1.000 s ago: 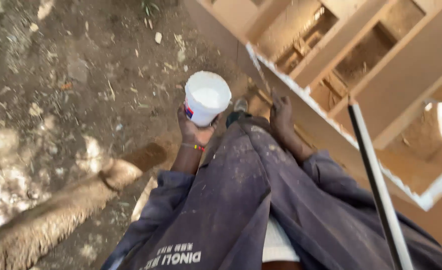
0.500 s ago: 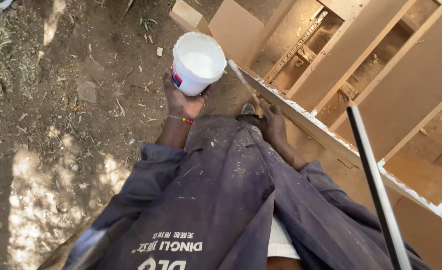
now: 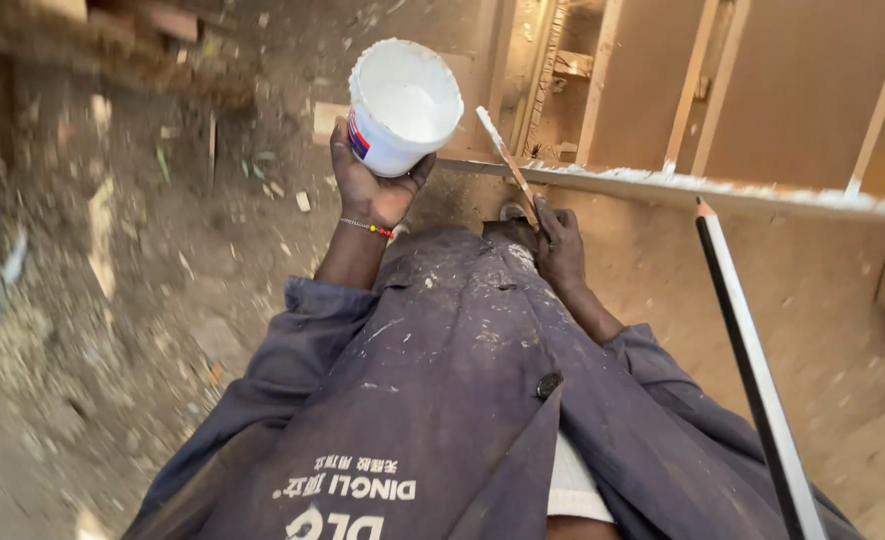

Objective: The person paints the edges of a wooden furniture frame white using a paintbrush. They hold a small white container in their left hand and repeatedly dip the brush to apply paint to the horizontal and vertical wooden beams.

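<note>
Two things are held, one in each hand. A white plastic tub is gripped from below by the left hand, whose fingers are curled closed round its base and lower wall; the tub is carried nearly upright, tipped slightly toward the camera, with its mouth open and a white filling seen inside. A thin flat stick, smeared white along its length, is pinched in the closed right hand, its long axis running up and to the left from the hand. The stick's free tip is found just right of the tub's rim, close to it but apart. The coated top edge of a wooden frame is stretched to the right just beyond the stick, and the right hand is the nearer of the two to it; whether the stick touches that edge cannot be told. A dark, paint-flecked work coat is worn below both wrists, a beaded bracelet is seen on the left wrist, and a black-and-white pencil is slanted across the lower right. Bare earth lies to the left.
</note>
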